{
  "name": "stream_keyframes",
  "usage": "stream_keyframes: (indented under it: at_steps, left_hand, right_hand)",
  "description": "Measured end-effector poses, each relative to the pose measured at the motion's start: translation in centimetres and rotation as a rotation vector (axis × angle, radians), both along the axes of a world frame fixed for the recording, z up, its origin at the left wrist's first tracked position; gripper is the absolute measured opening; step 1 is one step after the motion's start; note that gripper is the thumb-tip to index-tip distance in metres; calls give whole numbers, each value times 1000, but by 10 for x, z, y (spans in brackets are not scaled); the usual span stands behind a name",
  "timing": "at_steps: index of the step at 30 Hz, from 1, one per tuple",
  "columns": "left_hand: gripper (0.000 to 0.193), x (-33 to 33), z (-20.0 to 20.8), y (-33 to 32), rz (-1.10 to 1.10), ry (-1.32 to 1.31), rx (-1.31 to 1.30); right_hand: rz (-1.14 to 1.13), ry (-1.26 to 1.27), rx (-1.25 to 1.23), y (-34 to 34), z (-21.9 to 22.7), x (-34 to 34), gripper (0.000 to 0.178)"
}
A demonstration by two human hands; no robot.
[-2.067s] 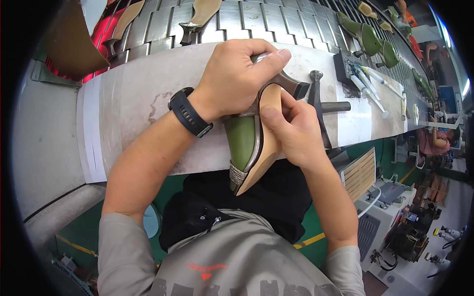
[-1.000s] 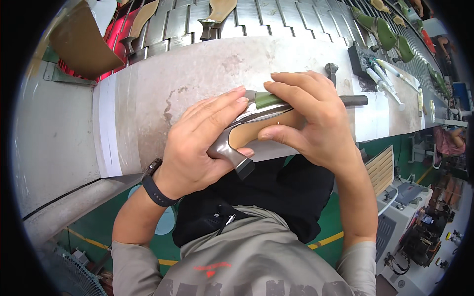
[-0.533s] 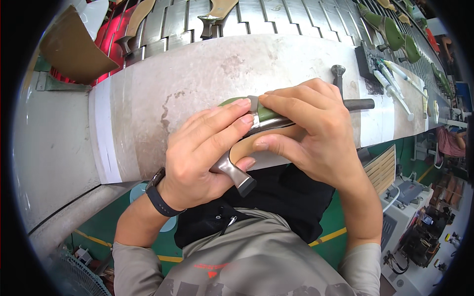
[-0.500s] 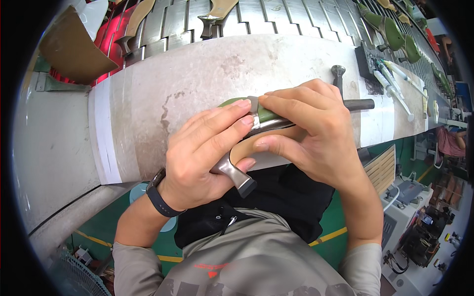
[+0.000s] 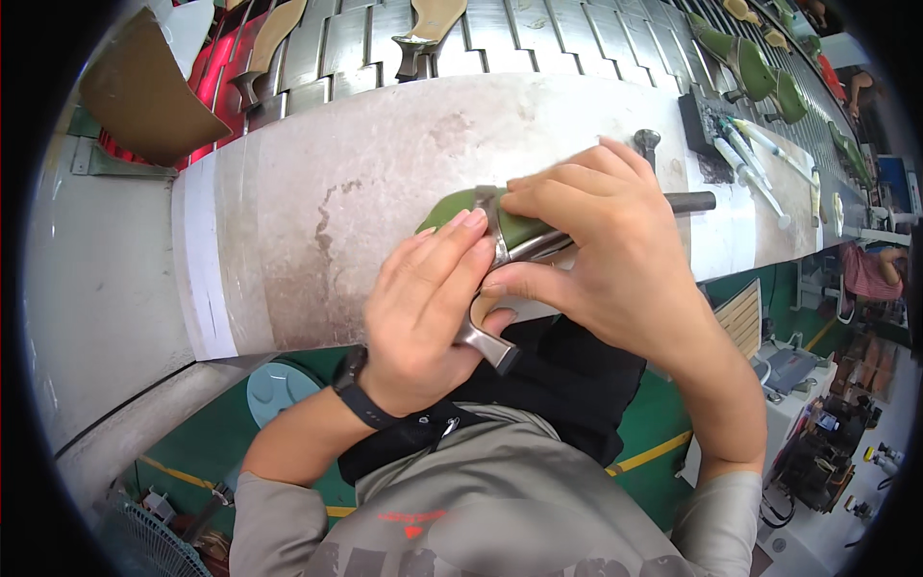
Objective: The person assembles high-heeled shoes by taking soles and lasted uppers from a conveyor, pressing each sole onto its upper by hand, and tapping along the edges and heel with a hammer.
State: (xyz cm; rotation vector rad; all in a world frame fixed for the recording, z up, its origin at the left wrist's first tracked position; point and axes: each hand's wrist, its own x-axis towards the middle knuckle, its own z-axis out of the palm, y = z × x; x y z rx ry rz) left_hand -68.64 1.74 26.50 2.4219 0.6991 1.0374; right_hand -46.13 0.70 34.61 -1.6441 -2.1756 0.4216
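Note:
A high-heeled sandal in the making, on a green shoe last (image 5: 458, 205), is between my hands above the work table's near edge. A shiny grey strap (image 5: 492, 223) crosses the last, and the metallic heel (image 5: 490, 348) points down toward me. My left hand (image 5: 423, 298) grips the shoe from the left, its fingers lying on the last beside the strap. On the other side my right hand (image 5: 606, 231) holds the strap and the sole edge between thumb and fingers. Behind the right hand lies a dark hammer (image 5: 690, 202), partly hidden by that hand.
The pale, stained work table (image 5: 404, 125) borders a slatted metal conveyor (image 5: 538, 38) carrying tan soles with heels (image 5: 435, 19) and green lasts (image 5: 755, 67). Syringe-like tubes (image 5: 755, 163) lean by a black block (image 5: 704, 135) at right. Brown board (image 5: 144, 96) stands at left; a blue stool (image 5: 279, 392) stands below.
The shoe has turned a little in my hands, showing more of the green last and strap. My left hand has shifted right; the right hand's fingers have lifted and bent more.

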Motion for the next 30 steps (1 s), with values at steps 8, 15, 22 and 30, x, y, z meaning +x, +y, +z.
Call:
stream_keyframes:
  at_steps: [8, 15, 22, 30]
  left_hand:
    - [110, -1, 31, -1, -111, 221, -148]
    - [84, 25, 27, 38, -204, 246, -219]
    - [79, 30, 32, 31, -178, 275, -233]
    - [78, 49, 44, 29, -130, 324, -144]
  right_hand:
    - [35, 63, 277, -21, -36, 43, 72]
    - [44, 31, 227, -20, -26, 39, 63]
    - [-126, 41, 269, -12, -16, 39, 64]
    - [-238, 318, 96, -73, -59, 117, 53]
